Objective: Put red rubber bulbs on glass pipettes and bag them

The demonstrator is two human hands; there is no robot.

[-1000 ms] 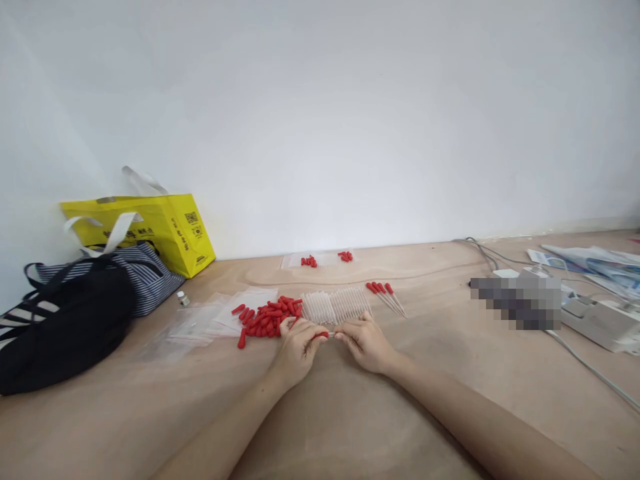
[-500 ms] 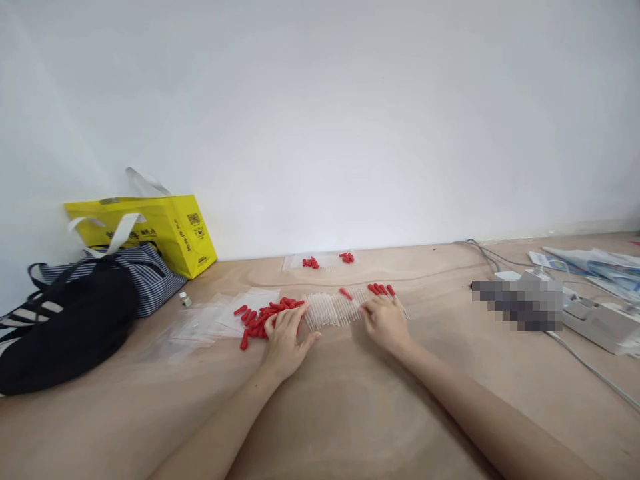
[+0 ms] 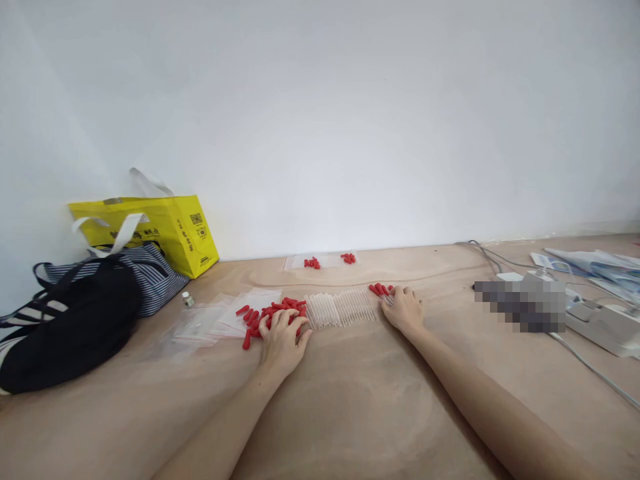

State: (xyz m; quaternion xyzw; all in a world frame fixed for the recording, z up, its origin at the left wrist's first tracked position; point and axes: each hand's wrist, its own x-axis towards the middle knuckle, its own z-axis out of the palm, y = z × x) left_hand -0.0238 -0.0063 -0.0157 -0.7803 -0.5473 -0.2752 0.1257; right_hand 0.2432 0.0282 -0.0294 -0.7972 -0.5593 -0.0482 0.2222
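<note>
My left hand (image 3: 283, 341) lies over a pile of red rubber bulbs (image 3: 276, 308), its fingers bent and spread among them; whether it pinches one is hidden. Right of the pile, thin clear glass tubes (image 3: 340, 308) lie side by side in a row. At the row's right end several droppers, tubes with red bulbs (image 3: 379, 289) on their far ends, lie together. My right hand (image 3: 404, 308) is closed over the rightmost of these droppers, low on the table. The fingers partly cover the bulbs and tubes there.
Clear zip bags (image 3: 205, 323) lie left of the pile, near a small bottle (image 3: 188, 299). Behind, a flat clear bag (image 3: 330, 262) holds red-bulbed droppers. A yellow bag (image 3: 193, 233) and a black bag (image 3: 95, 327) stand left. A power strip (image 3: 607, 327) and cables lie right.
My right hand has moved right from the tube row to the droppers at its end. The red bulb over the row is gone from there. My left hand has shifted slightly left onto the bulbs.
</note>
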